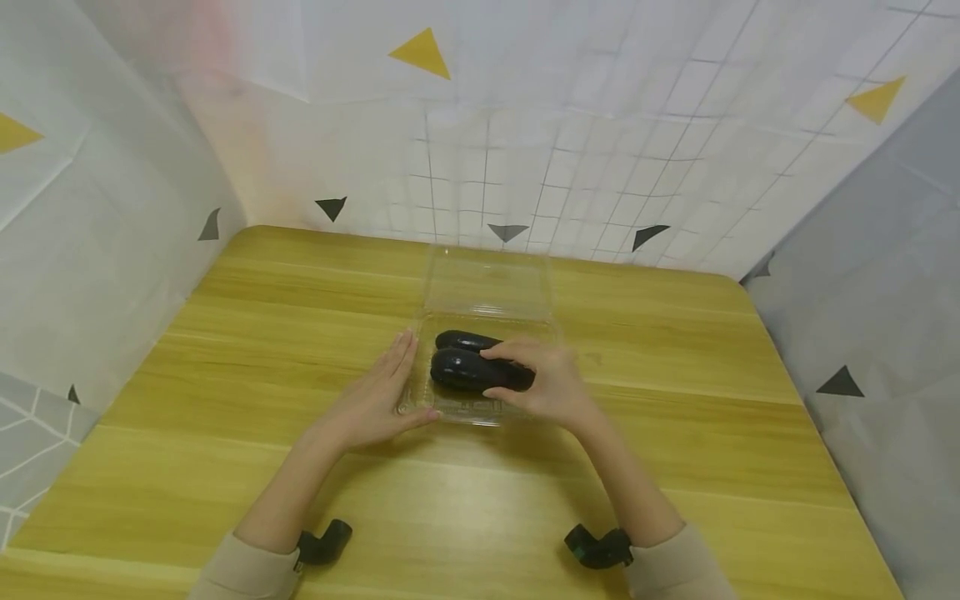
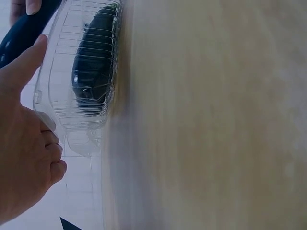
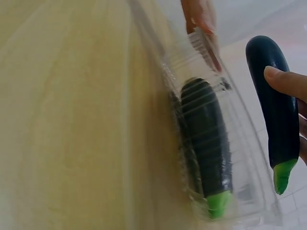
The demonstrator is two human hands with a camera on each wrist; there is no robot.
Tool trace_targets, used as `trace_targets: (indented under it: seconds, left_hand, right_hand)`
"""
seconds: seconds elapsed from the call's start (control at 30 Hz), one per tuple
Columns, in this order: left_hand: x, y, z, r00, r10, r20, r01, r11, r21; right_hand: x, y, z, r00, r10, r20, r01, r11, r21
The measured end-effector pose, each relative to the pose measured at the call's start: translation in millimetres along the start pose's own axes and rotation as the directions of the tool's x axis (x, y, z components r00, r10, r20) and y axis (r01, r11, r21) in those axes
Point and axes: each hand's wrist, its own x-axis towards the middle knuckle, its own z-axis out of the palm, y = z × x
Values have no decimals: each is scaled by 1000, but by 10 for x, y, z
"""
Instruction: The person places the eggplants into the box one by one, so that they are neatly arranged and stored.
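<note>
My right hand [image 1: 543,379] grips a dark eggplant [image 1: 461,369] between thumb and fingers, over a clear plastic clamshell box [image 1: 487,414]. In the right wrist view this held eggplant [image 3: 268,91] is raised above the box rim, its green stem end hanging down. A second eggplant [image 1: 457,339] lies inside the box; its green tip [image 3: 218,203] shows through the ribbed wall in the right wrist view. At the box's left side, my left hand [image 1: 378,387] rests with straight fingers along the edge and its thumb [image 2: 29,60] at the front corner.
The box's clear lid [image 1: 487,279] stands open at the back. Beneath everything is a wood-grain table [image 1: 300,325]. White sheeting [image 1: 360,142] with triangles and grid lines encloses its back and sides. A black wrist camera [image 1: 326,542] sits on each forearm.
</note>
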Motion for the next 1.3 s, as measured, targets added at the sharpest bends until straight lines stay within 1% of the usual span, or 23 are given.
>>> trace_targets:
  seconds: [0.13, 0.27, 0.4, 0.57, 0.73, 0.93, 1.13, 1.3]
  left_hand:
    - [-6, 1, -1, 1000, -3, -1, 3, 1000, -6]
    - [-6, -1, 2, 1000, -3, -2, 3, 1000, -7]
    - [-5, -2, 5, 1000, -1, -5, 1, 1000, -9]
    - [-6, -3, 7, 1000, 5, -8, -5, 1000, -11]
    - [-5, -3, 7, 1000, 4, -7, -4, 1000, -9]
    - [-4, 1, 1, 1000, 0, -1, 0, 1000, -12]
    - [-5, 0, -1, 1000, 0, 3, 0, 1000, -9]
    - [-5, 0, -2, 1000, -4, 7, 4, 1000, -4]
  right_hand:
    - [-26, 11, 76, 998, 25, 63, -23, 999, -23]
    - [-39, -2, 126, 991, 56, 124, -52, 998, -34]
    - [-45, -20, 159, 984, 79, 161, -72, 996, -46]
    - [-57, -14, 186, 978, 109, 179, -100, 993, -62]
    - [-73, -7, 202, 966, 149, 212, -133, 987, -88]
    - [-79, -7, 207, 954, 188, 233, -169, 981, -99]
    - [-84, 9, 212, 949, 195, 248, -180, 980, -82]
    - [-86, 18, 215, 950, 191, 246, -179, 981, -69]
